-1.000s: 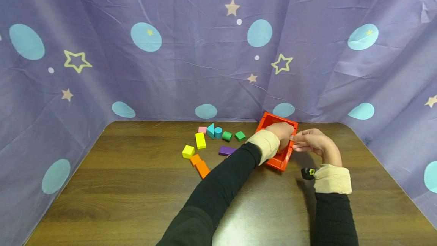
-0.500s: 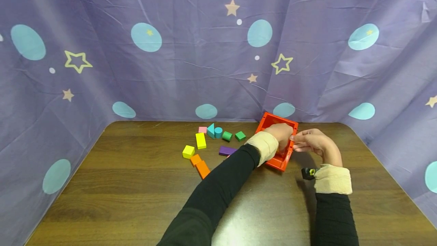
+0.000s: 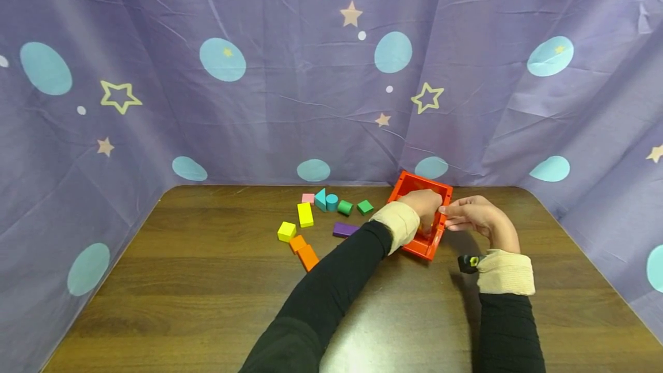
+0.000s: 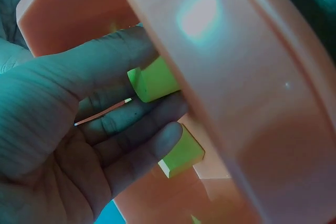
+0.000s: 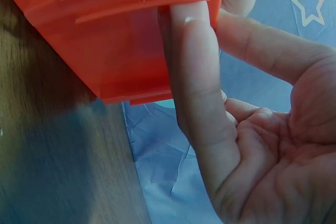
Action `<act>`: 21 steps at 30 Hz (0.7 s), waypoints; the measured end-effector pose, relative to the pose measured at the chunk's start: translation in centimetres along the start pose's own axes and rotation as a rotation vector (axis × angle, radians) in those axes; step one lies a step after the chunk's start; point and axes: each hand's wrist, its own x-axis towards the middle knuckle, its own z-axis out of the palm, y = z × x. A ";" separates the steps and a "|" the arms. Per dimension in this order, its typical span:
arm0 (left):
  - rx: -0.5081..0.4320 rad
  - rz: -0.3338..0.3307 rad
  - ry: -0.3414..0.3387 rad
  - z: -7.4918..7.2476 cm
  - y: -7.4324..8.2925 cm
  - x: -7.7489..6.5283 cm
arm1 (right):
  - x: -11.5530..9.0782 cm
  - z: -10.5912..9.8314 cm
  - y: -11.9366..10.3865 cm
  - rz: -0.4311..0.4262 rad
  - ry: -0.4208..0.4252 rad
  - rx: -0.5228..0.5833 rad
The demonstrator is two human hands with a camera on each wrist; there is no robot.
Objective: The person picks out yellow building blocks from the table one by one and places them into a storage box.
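Note:
My left hand [image 3: 422,206] reaches down into a red plastic box [image 3: 431,249] at the back right of the table. In the left wrist view, its thumb and fingers lie about a yellow block [image 4: 155,80] with a rounded side and pinch it; the box wall partly hides this contact. Close by its lower fingertip lies a second yellow block [image 4: 184,153], with an angular shape. At the right side of the box, my right hand [image 3: 476,216] pinches the rim between thumb and finger, with one finger against the outer wall, as the right wrist view shows.
Left of the box lie loose blocks: a purple bar [image 3: 345,229], green pieces [image 3: 365,207], a blue triangle [image 3: 320,199], a blue cylinder [image 3: 331,202], a pink block [image 3: 308,198], yellow blocks [image 3: 305,215] and orange ones [image 3: 308,257]. A patterned curtain [image 3: 290,131] stands behind the table.
My left hand and forearm have shifted very slightly within the box. The right hand, the box and the loose blocks stay in place; the head view has tilted a little.

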 end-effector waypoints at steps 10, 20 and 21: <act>0.026 0.006 -0.007 -0.6 -0.5 -0.7 | -0.2 0.1 -0.3 0.004 0.009 0.001; 0.038 0.035 -0.016 -1.7 -0.6 -1.5 | -0.1 0.1 -0.2 0.012 0.010 0.011; 0.036 0.044 -0.012 -2.0 -0.6 -1.7 | -0.1 0.0 -0.3 0.012 0.010 0.012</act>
